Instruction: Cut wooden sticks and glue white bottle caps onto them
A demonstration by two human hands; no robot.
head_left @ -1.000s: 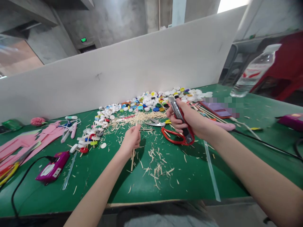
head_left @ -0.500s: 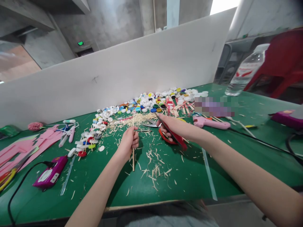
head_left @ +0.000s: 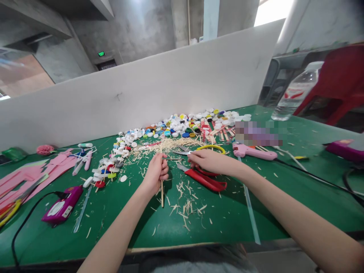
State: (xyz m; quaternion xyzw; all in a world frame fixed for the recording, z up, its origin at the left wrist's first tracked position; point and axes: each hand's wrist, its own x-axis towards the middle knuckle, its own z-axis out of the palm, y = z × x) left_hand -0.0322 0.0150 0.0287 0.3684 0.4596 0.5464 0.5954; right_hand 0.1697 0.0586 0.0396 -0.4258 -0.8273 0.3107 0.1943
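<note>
My left hand (head_left: 156, 171) is closed around a thin wooden stick (head_left: 162, 195), which stands nearly upright, poking out above and below the fist. My right hand (head_left: 209, 161) rests over a pair of scissors with yellow and red handles (head_left: 217, 146), fingers curled down around the handle part; its fingertips are partly hidden. Just below it, a red-handled cutting tool (head_left: 209, 181) lies on the green table. Wood shavings (head_left: 186, 206) are scattered between my forearms, with a larger heap of shavings (head_left: 173, 145) behind my left hand.
Bottle caps (head_left: 182, 123) line the white partition (head_left: 136, 102). A pink glue gun (head_left: 256, 151) and a water bottle (head_left: 297, 93) are on the right. Pink paper (head_left: 61, 163), a purple device (head_left: 61, 206) and other scissors (head_left: 13, 212) are on the left. A clear strip (head_left: 250, 212) lies near my right forearm.
My right hand has let go of the red-handled cutting tool, which now lies on the table, and has moved over the scissors. My left hand still grips the stick.
</note>
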